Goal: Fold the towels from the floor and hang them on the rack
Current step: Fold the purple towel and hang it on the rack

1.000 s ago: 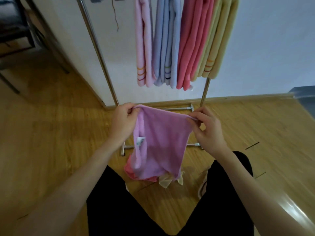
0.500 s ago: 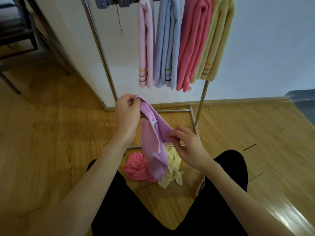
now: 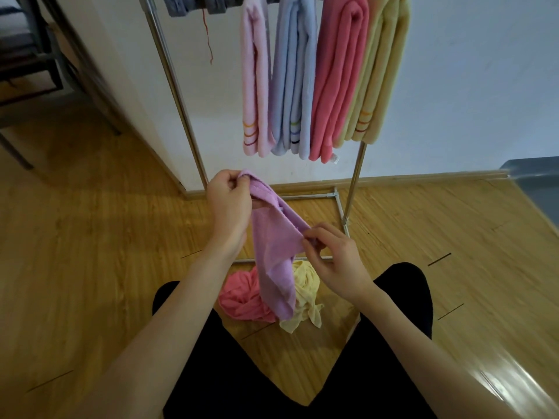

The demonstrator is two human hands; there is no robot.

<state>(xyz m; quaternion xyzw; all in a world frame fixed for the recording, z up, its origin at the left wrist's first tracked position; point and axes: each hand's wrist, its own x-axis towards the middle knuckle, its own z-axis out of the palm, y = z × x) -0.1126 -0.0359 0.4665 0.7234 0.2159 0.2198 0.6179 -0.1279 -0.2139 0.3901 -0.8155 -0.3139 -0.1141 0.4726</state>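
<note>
1. While we are crouching by the rack (image 3: 178,95), our left hand (image 3: 228,207) is pinching the purple towel (image 3: 273,255) at its top corner, and our right hand (image 3: 335,261) is pinching a lower edge.
2. We are judging the folding as barely begun; next we are needing matched corners.
3. Its long axis is hanging downward over the pink towel (image 3: 242,297) and yellow towel (image 3: 307,290) on the floor (image 3: 90,237).
</note>
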